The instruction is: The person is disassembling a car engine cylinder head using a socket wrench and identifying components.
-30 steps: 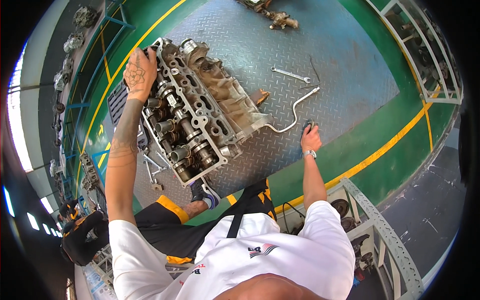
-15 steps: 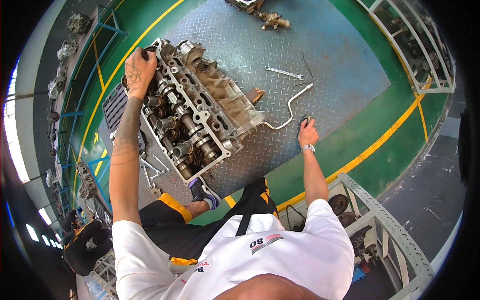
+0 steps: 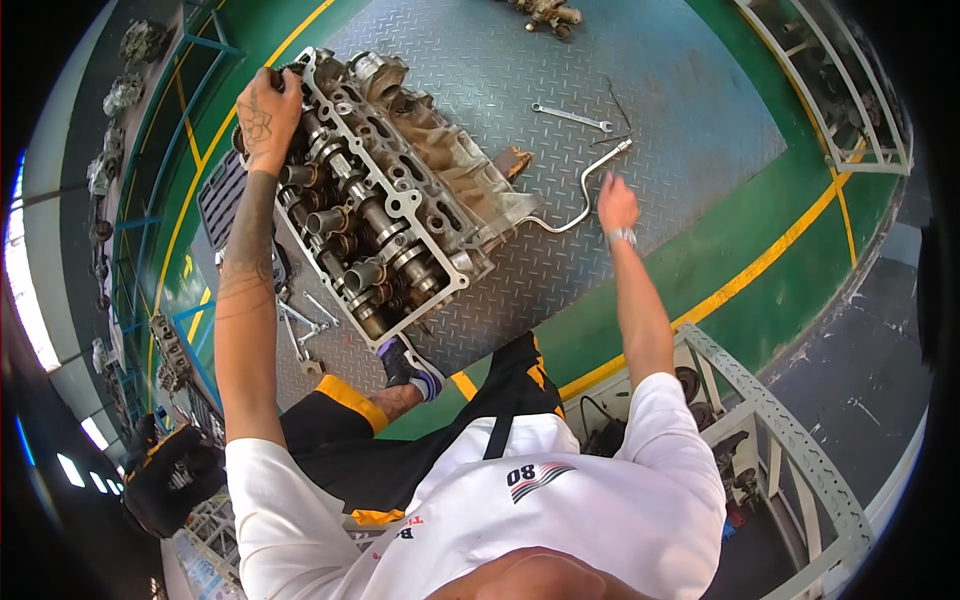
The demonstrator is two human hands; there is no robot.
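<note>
A person's left hand (image 3: 268, 122) curls its fingers over the far left corner of a large silver-and-brown metal engine cylinder head (image 3: 400, 203), which stretches from those fingers back toward the person over a grey, diamond-patterned steel plate (image 3: 690, 130). The blurred right hand (image 3: 618, 205) is well apart from it, near a slim, bent silver metal rod (image 3: 608, 157); whether its fingers grasp anything cannot be told.

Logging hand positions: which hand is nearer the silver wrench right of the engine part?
Right. The right hand is on the near side of the wrench, apart from it; the left hand is far to its left, at the far end of the engine part.
</note>
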